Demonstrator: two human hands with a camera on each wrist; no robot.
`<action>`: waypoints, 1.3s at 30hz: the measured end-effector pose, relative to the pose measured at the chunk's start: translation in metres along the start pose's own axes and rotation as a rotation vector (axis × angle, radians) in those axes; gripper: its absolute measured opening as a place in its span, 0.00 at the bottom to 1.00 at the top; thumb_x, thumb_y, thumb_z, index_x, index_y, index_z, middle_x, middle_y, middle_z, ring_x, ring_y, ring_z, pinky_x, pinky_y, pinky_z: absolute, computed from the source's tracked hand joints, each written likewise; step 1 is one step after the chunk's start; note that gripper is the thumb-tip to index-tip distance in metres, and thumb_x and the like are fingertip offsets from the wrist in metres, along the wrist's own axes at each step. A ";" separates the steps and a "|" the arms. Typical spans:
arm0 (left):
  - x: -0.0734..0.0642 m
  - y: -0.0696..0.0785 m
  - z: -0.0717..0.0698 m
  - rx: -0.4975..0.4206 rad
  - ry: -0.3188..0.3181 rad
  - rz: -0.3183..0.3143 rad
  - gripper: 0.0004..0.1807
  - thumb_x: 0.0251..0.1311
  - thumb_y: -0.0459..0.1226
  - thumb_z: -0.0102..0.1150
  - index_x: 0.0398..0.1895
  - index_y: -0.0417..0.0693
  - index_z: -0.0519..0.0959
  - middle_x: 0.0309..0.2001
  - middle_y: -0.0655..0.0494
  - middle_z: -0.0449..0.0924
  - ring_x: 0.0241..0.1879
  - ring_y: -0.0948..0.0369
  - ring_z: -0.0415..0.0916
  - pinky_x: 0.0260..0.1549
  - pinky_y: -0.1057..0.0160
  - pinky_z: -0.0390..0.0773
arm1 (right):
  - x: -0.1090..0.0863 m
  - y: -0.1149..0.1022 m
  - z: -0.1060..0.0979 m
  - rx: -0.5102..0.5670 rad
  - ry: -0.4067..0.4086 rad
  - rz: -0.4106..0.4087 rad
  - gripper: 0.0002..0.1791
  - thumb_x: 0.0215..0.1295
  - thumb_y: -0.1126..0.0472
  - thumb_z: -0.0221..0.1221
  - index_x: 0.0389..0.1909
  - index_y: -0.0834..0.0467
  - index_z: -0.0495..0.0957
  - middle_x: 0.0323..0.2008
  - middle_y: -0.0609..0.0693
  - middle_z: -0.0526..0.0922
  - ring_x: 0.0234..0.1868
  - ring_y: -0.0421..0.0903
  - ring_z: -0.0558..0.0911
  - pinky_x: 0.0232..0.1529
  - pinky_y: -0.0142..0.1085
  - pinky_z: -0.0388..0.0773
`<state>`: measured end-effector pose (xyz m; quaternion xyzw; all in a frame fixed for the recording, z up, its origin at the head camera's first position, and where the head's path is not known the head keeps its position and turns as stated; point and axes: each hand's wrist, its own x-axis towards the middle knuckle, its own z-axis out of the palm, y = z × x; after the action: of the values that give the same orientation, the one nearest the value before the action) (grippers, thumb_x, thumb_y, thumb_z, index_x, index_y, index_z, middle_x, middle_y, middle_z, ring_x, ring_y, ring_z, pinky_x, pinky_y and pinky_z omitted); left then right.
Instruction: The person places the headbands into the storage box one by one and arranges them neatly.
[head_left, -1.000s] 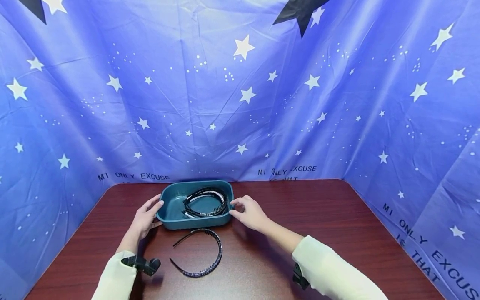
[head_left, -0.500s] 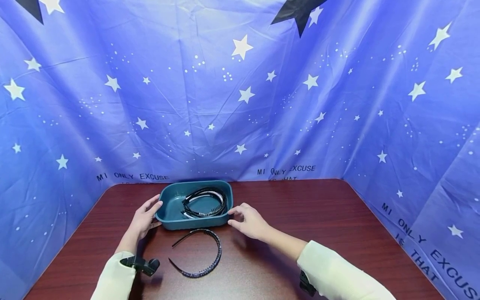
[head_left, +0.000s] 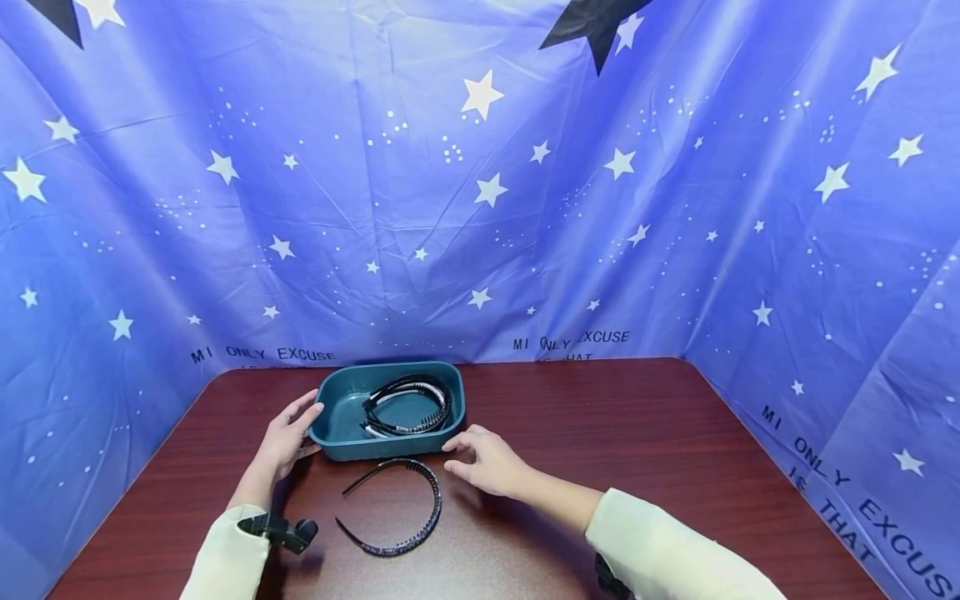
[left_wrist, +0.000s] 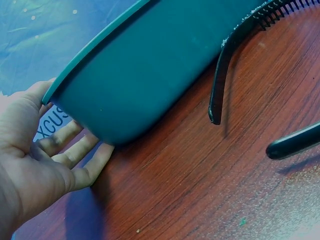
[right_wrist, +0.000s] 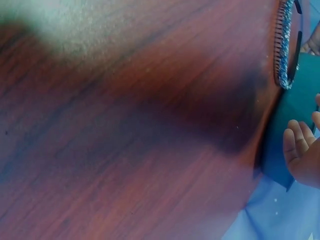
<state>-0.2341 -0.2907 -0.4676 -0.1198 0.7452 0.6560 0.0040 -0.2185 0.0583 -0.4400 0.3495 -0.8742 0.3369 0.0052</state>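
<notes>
A teal plastic basin (head_left: 360, 451) stands near the table's back edge, with several headbands (head_left: 408, 406), black and white, piled in its right half. My left hand (head_left: 283, 440) holds its left end; in the left wrist view the thumb is at the rim and the other fingers lie against the outer wall and lower edge. A black toothed headband (head_left: 435, 508) with a glittery band lies on the table in front of the basin, its ends to the left. My right hand (head_left: 491, 463), loosely bent and holding nothing, hovers by the basin's front right corner, right of that headband.
The dark red wooden table (head_left: 637, 433) extends to the right and in front. A blue cloth (head_left: 420, 208) printed with stars hangs around its back and sides. A black camera mount (head_left: 281, 530) sits on the left wrist.
My right hand has left the basin's right end and moved toward me and slightly left, toward the loose headband. The left hand stays at the basin's left end.
</notes>
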 end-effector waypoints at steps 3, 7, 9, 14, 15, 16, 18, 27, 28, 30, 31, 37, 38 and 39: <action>-0.001 0.000 0.000 -0.001 0.001 0.001 0.38 0.64 0.55 0.48 0.73 0.52 0.51 0.70 0.38 0.52 0.57 0.51 0.68 0.47 0.50 0.79 | 0.000 -0.001 0.006 -0.006 -0.022 0.010 0.12 0.58 0.58 0.63 0.42 0.57 0.81 0.36 0.51 0.78 0.37 0.44 0.77 0.38 0.28 0.73; -0.001 -0.001 0.000 0.002 -0.002 0.001 0.38 0.65 0.55 0.47 0.73 0.52 0.51 0.70 0.38 0.51 0.60 0.48 0.66 0.47 0.50 0.79 | -0.002 -0.002 0.013 0.005 -0.039 0.023 0.11 0.58 0.58 0.63 0.42 0.56 0.81 0.35 0.48 0.78 0.36 0.40 0.76 0.37 0.25 0.73; -0.001 -0.001 -0.001 0.000 0.000 -0.002 0.37 0.65 0.55 0.47 0.73 0.52 0.51 0.70 0.38 0.51 0.60 0.47 0.65 0.47 0.50 0.79 | -0.001 -0.002 0.017 0.012 -0.043 0.032 0.11 0.57 0.58 0.64 0.41 0.55 0.81 0.34 0.47 0.77 0.35 0.38 0.76 0.37 0.25 0.73; -0.002 -0.001 -0.001 0.000 -0.002 0.000 0.37 0.66 0.54 0.46 0.73 0.52 0.50 0.70 0.38 0.51 0.61 0.46 0.64 0.47 0.51 0.79 | 0.001 -0.002 0.023 0.019 -0.051 0.040 0.11 0.57 0.58 0.64 0.41 0.57 0.81 0.34 0.47 0.77 0.31 0.36 0.76 0.35 0.23 0.72; -0.002 -0.002 -0.001 0.002 -0.003 -0.001 0.37 0.66 0.54 0.46 0.73 0.53 0.50 0.70 0.38 0.51 0.61 0.45 0.63 0.47 0.51 0.79 | 0.000 -0.002 0.024 0.019 -0.050 0.037 0.11 0.57 0.59 0.64 0.41 0.57 0.81 0.34 0.47 0.77 0.31 0.36 0.75 0.34 0.23 0.72; -0.002 -0.002 -0.001 0.003 -0.004 -0.001 0.37 0.66 0.54 0.46 0.73 0.53 0.50 0.70 0.38 0.51 0.62 0.44 0.63 0.47 0.51 0.79 | 0.000 -0.002 0.025 0.020 -0.047 0.033 0.11 0.57 0.59 0.64 0.41 0.57 0.81 0.34 0.48 0.77 0.30 0.36 0.75 0.34 0.23 0.72; -0.001 -0.002 -0.001 0.002 -0.003 -0.003 0.36 0.66 0.54 0.46 0.73 0.53 0.50 0.70 0.38 0.51 0.62 0.44 0.62 0.47 0.50 0.79 | 0.000 -0.002 0.027 0.025 -0.040 0.027 0.11 0.57 0.59 0.64 0.40 0.58 0.81 0.33 0.49 0.77 0.30 0.37 0.75 0.33 0.23 0.72; 0.000 -0.001 -0.001 -0.001 -0.011 -0.001 0.36 0.66 0.54 0.46 0.73 0.53 0.50 0.70 0.38 0.51 0.62 0.44 0.62 0.46 0.51 0.79 | 0.003 -0.003 0.032 0.053 -0.019 0.066 0.12 0.57 0.59 0.63 0.40 0.60 0.81 0.33 0.50 0.79 0.35 0.41 0.76 0.37 0.25 0.72; 0.000 -0.001 -0.001 -0.002 -0.010 -0.003 0.37 0.66 0.54 0.46 0.73 0.53 0.50 0.70 0.38 0.51 0.62 0.45 0.63 0.46 0.51 0.79 | 0.004 -0.003 0.032 0.049 -0.014 0.063 0.12 0.57 0.59 0.63 0.40 0.60 0.81 0.33 0.50 0.78 0.34 0.41 0.76 0.36 0.25 0.72; 0.000 0.000 -0.001 -0.003 -0.011 -0.003 0.37 0.66 0.54 0.47 0.73 0.53 0.50 0.70 0.38 0.51 0.61 0.46 0.64 0.46 0.51 0.79 | 0.005 -0.002 0.032 0.044 -0.007 0.066 0.12 0.57 0.59 0.63 0.40 0.60 0.81 0.32 0.50 0.78 0.33 0.40 0.76 0.35 0.25 0.71; -0.001 0.000 -0.001 -0.003 -0.011 -0.002 0.38 0.65 0.55 0.47 0.74 0.53 0.50 0.70 0.38 0.51 0.60 0.47 0.65 0.46 0.51 0.79 | 0.006 -0.002 0.033 0.041 -0.005 0.067 0.12 0.57 0.59 0.63 0.40 0.60 0.81 0.31 0.50 0.78 0.32 0.40 0.75 0.34 0.24 0.71; -0.001 0.000 -0.001 -0.006 -0.012 0.000 0.38 0.65 0.55 0.47 0.73 0.53 0.50 0.70 0.38 0.51 0.59 0.48 0.66 0.46 0.50 0.79 | 0.011 -0.001 0.036 0.022 0.010 0.081 0.13 0.57 0.57 0.63 0.41 0.59 0.81 0.30 0.51 0.78 0.30 0.38 0.74 0.31 0.24 0.69; -0.001 0.001 -0.001 -0.007 -0.012 0.000 0.38 0.65 0.55 0.47 0.73 0.53 0.50 0.70 0.38 0.51 0.59 0.48 0.65 0.46 0.50 0.79 | 0.012 -0.001 0.037 0.019 0.015 0.080 0.13 0.57 0.57 0.63 0.40 0.59 0.81 0.30 0.51 0.78 0.30 0.39 0.74 0.31 0.25 0.69; -0.001 0.001 -0.001 -0.009 -0.012 0.000 0.38 0.65 0.55 0.47 0.73 0.53 0.50 0.70 0.38 0.51 0.60 0.47 0.65 0.46 0.50 0.79 | 0.013 -0.001 0.038 0.013 0.019 0.077 0.13 0.57 0.57 0.63 0.40 0.59 0.81 0.30 0.51 0.78 0.30 0.39 0.74 0.31 0.25 0.69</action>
<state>-0.2332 -0.2916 -0.4668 -0.1160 0.7421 0.6601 0.0081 -0.2189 0.0276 -0.4656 0.3125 -0.8847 0.3459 -0.0016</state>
